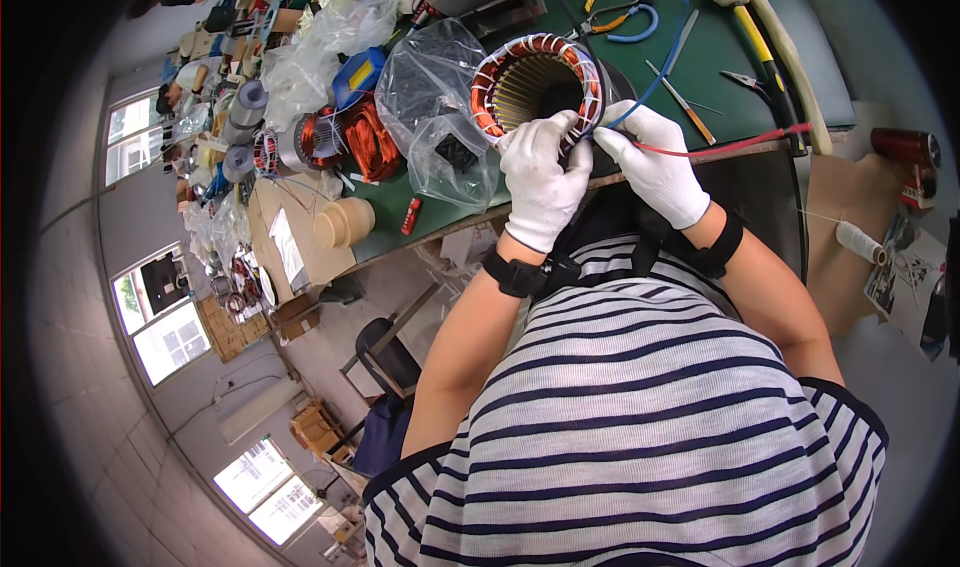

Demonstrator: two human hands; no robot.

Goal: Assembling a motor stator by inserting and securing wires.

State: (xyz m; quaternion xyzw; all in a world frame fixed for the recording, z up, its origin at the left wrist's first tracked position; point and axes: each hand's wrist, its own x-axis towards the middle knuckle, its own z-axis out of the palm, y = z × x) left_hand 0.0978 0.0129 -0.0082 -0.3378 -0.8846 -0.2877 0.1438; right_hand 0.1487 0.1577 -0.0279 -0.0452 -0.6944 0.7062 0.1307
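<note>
A motor stator lies on the bench with its open end toward me, its orange copper winding bound with white lacing around a dark bore. My left hand, in a white glove, is closed on the near lower edge of the winding. Beside it, just right of the rim, my gloved right hand pinches at the lead wires. A blue wire runs up and away from its fingertips, and a red wire stretches to the right across its back. The exact pinch point is hidden by the fingers.
Scissors with blue and orange handles, pliers and a yellow-black hammer lie on the green bench. Left are a clear plastic bag, orange wire coils and a beige cup. A thread spool sits lower right.
</note>
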